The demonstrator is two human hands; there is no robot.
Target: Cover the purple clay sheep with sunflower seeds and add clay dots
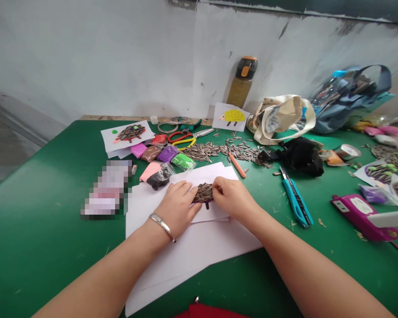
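Note:
A dark shape covered with overlapping striped seeds (204, 193) sits on a small white sheet (215, 215), which rests on larger white paper (172, 269). On the left side of the shape my left hand (178, 207) lies with fingers spread, a silver bracelet on the wrist. At the shape's right end my right hand (234, 198) has its fingers pinched together; whatever is between the fingertips is hidden. Loose seeds (204, 151) are scattered behind the paper, with an orange pen (237, 165) among them.
Clay packets (168, 153), scissors (185, 138) and a seed-covered picture (129, 134) lie behind to the left. A blurred phone (108, 190) is at the left. On the right are a blue cutter (295, 197), black cloth (303, 157), a magenta device (365, 216) and bags (283, 119). A bottle (242, 81) stands by the wall.

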